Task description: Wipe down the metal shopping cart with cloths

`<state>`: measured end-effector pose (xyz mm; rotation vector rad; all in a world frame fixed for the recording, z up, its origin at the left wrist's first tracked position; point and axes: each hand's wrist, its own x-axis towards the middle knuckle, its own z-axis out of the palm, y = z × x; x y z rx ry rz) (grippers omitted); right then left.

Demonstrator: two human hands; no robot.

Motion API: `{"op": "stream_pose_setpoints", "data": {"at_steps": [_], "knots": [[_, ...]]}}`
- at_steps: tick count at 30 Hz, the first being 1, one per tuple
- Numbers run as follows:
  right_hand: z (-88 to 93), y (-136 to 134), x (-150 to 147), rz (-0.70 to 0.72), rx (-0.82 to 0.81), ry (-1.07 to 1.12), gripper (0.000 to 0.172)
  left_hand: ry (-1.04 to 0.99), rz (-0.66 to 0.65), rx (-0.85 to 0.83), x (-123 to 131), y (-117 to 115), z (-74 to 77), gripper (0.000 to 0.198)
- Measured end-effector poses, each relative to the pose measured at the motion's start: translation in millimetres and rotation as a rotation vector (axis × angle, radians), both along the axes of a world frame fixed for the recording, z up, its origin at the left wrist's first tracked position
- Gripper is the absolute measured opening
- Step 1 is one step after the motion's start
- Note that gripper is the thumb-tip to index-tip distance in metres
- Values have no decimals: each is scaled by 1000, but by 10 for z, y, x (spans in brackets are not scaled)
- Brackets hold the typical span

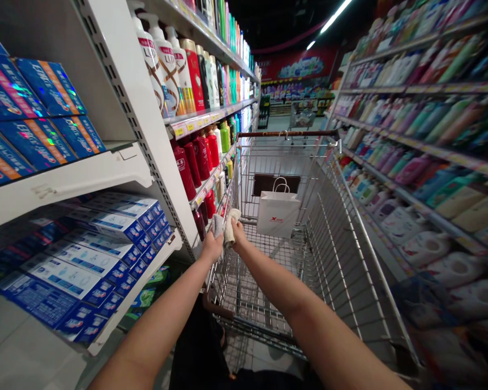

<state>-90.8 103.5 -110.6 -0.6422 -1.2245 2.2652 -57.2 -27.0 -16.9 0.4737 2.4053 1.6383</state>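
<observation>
Head | L fingers point(210, 242) grasp grey cloth point(217, 226) | R fingers point(236, 228) grasp beige cloth point(230, 227) | shelf upright point(186, 222) just beside

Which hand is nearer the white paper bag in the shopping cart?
Right. The right hand is just left of the white paper bag, not touching it; the left hand is farther left, beyond the right hand.

My left hand point(211, 246) and right hand point(236, 233) have open air over the wire shopping cart point(252, 303) (a white paper bag point(277, 214) sits inside), but the metal shelf upright point(162, 162) walls off their left.
</observation>
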Motion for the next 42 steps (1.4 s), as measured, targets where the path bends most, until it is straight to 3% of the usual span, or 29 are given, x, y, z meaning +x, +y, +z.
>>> {"op": "stream_pose_setpoints", "data": {"at_steps": [3,16,21,27,33,36,39,42], "knots": [[46,-54,12,9,-138,-37,32,5,-4,23,-8,-1,-13,52],[253,53,71,-77,-55,-12,18,10,9,15,-18,-2,-42,55],[283,66,63,-45,-38,4,19,5,-4,5,-22,-8,-50,52],[389,142,73,20,4,-13,8,-13,8,-43,-3,-5,-2,53],[470,135,133,71,-120,-32,5,4,7,8,-13,3,-31,53],[472,134,151,25,-162,-100,21,2,4,-3,-14,-5,-41,53],[453,181,135,-68,-80,-103,43,-7,9,-25,-6,-16,-36,54],[471,256,42,-188,128,-37,37,-28,17,-41,-6,-18,-47,57]]}}
